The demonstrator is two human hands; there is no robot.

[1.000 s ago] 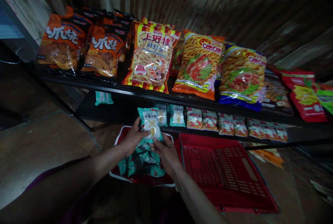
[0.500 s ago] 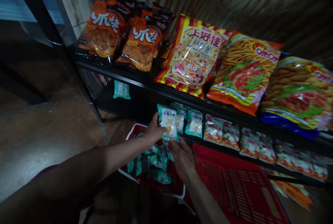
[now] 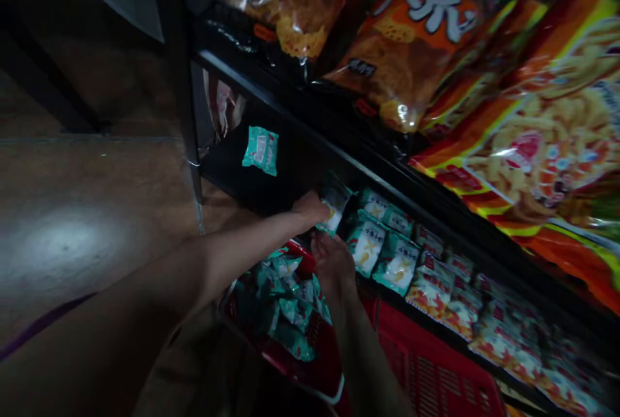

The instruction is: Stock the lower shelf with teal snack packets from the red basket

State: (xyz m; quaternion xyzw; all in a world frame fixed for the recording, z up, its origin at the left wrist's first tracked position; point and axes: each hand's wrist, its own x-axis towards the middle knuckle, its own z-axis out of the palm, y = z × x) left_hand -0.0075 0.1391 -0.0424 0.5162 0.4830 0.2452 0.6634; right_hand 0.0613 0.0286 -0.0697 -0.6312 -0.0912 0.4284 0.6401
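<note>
My left hand (image 3: 311,210) grips a small teal and white snack bag (image 3: 335,207) by its left side, at the lower shelf (image 3: 285,194). My right hand (image 3: 333,259) is at the bottom edge of the same bag, its fingers closed against it. To the right, several matching teal bags (image 3: 367,243) stand in rows on that shelf. One more teal bag (image 3: 261,150) lies alone toward the shelf's left end. Below my forearms, a red basket (image 3: 303,375) holds a heap of loose teal bags (image 3: 290,294).
Large orange snack bags (image 3: 397,36) and a yellow-red bag of prawn crackers (image 3: 542,152) fill the upper shelf. Small white and orange bags (image 3: 436,284) continue along the lower shelf. A black shelf post (image 3: 177,68) stands at the left. Another red basket section (image 3: 431,365) sits below right.
My view has moved closer and turned toward the lower shelf. Both hands have brought the held bag from in front of the row onto the shelf, left of the standing bags.
</note>
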